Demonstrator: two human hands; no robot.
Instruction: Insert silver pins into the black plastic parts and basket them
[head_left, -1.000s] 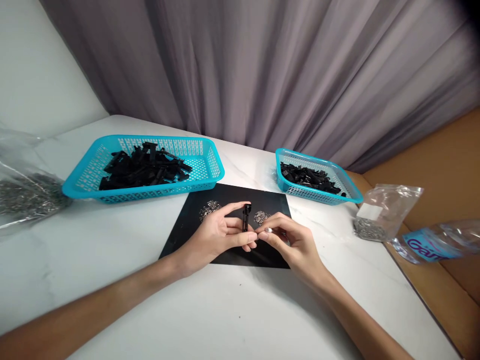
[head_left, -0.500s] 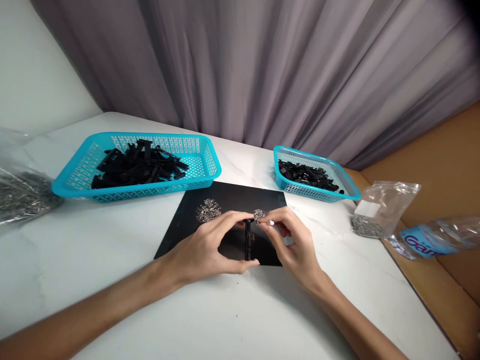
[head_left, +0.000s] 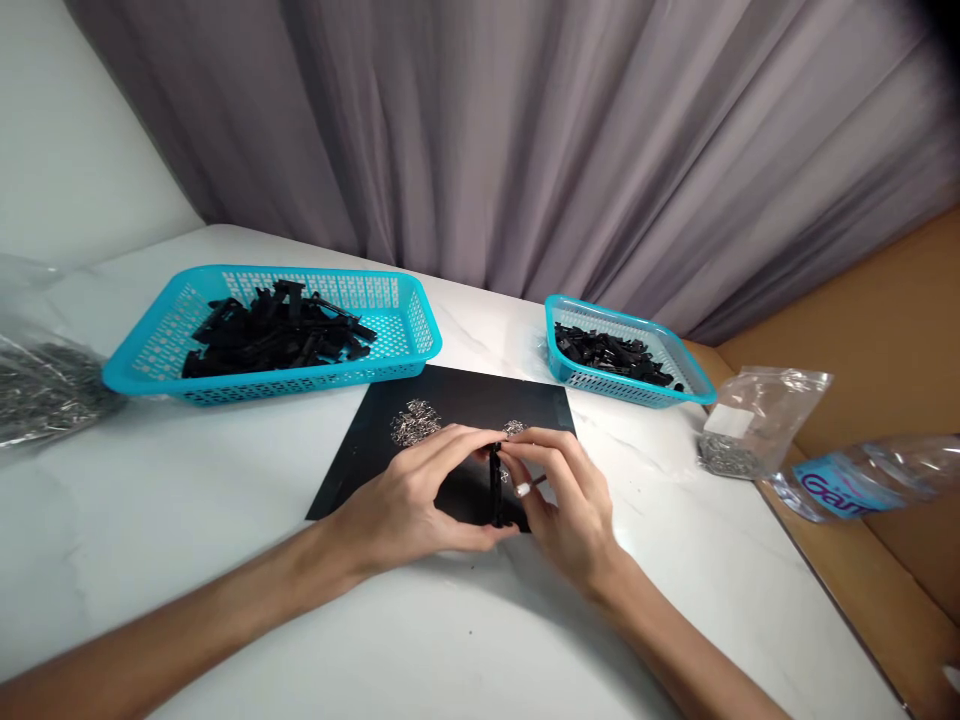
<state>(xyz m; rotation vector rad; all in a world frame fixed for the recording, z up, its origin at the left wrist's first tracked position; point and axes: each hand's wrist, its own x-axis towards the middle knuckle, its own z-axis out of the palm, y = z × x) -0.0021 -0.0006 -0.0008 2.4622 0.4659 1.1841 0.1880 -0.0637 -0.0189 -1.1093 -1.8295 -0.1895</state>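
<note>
My left hand (head_left: 409, 490) pinches a narrow black plastic part (head_left: 495, 490) by its two ends, thumb at the near end and fingers at the far end. My right hand (head_left: 574, 500) is closed beside it, its fingertips at the upper part of the plastic piece. A thin dark stick with a white end (head_left: 523, 490) is tucked in the right fingers. Whether those fingertips also pinch a small metal piece is hidden. Below lies a black mat (head_left: 360, 470) with a larger pile of small metal pieces (head_left: 415, 424) and a smaller pile (head_left: 514, 428), partly covered by my right hand.
A blue basket of black plastic parts (head_left: 274, 388) stands at the left, a smaller blue basket (head_left: 637, 396) at the right. Clear bags of metal pieces lie at far left (head_left: 52, 390) and right (head_left: 731, 455). A plastic bottle (head_left: 847, 485) lies near the right edge.
My right hand has moved in against the black part, its fingertips now at the upper section. The white-ended stick has swung lower and now points toward me. The left hand keeps its hold.
</note>
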